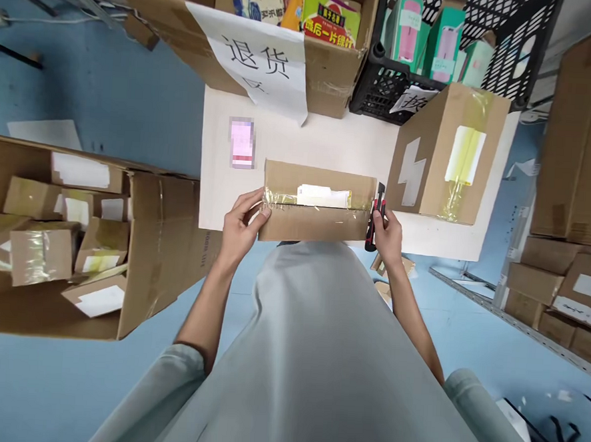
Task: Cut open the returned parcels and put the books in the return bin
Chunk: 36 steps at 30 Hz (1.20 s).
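Observation:
A flat brown cardboard box (317, 224) lies at the front edge of the white table, close to my body. Clear tape and a white label (322, 196) run along its middle, with a dark slit line in the tape. My left hand (242, 226) grips the left end of this box, thumb on top. At the opposite end, my right hand (387, 233) is closed around a black and red utility knife (371, 233), which stands upright against the box's right edge. Whether the blade is out cannot be made out.
On the white table (350, 141) lie a blurred phone (243, 143), a taped carton (432, 153), a large open carton (329, 76) with a paper sign, and a black crate (384, 86) of green boxes. A big carton (161, 239) of parcels stands left; cartons (588, 132) line the right.

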Available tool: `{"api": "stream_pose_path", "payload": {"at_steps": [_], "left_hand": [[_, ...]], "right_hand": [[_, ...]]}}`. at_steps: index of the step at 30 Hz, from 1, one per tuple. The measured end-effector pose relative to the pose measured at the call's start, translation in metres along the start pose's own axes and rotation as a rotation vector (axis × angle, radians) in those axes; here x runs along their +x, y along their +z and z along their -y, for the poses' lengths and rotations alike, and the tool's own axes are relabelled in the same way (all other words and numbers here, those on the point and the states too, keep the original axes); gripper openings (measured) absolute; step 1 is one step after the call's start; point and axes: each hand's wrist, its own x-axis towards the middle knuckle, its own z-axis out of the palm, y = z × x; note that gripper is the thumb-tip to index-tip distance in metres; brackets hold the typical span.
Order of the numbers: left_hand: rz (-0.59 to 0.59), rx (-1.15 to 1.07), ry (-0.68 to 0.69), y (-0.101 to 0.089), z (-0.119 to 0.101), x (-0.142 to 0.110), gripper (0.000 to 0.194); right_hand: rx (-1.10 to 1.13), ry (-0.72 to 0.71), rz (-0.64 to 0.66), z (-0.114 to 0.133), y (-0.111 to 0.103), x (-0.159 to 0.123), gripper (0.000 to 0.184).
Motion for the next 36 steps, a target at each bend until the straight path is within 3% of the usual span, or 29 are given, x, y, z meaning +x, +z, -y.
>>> {"api": "stream_pose_path", "payload": {"at_steps": [4, 8, 13, 15, 19, 22, 27, 36], "left_hand": [[0.078, -0.093, -0.050, 0.015, 0.033, 0.019, 0.063], [0.107, -0.117, -0.098, 0.020, 0.065, 0.027, 0.063], [0.112, -0.158, -0.135, 0.020, 0.084, 0.029, 0.058], [0.111, -0.164, -0.098, 0.021, 0.083, 0.029, 0.056], [0.090, -0.032, -0.012, 0.026, 0.075, 0.030, 0.039], [0.088, 0.012, 0.019, 0.027, 0.075, 0.033, 0.036], [0.145, -0.052, 0.006, 0.024, 0.083, 0.036, 0.039], [0.139, -0.182, -0.067, 0.029, 0.089, 0.040, 0.042]], "right_hand": [[-0.118, 0.042, -0.081, 0.006, -0.006, -0.009, 0.050], [-0.290, 0.069, -0.050, 0.017, -0.003, -0.012, 0.053], [-0.660, 0.046, -0.099, 0.057, 0.005, -0.027, 0.052], [-0.740, -0.054, -0.020, 0.079, 0.012, -0.035, 0.050], [-0.829, -0.318, 0.294, 0.120, 0.034, -0.043, 0.049], [-0.956, -0.382, 0.428, 0.145, 0.051, -0.042, 0.050], [-1.139, -0.437, 0.547, 0.175, 0.075, -0.031, 0.049], [-1.287, -0.496, 0.616, 0.191, 0.089, -0.018, 0.046]]}}
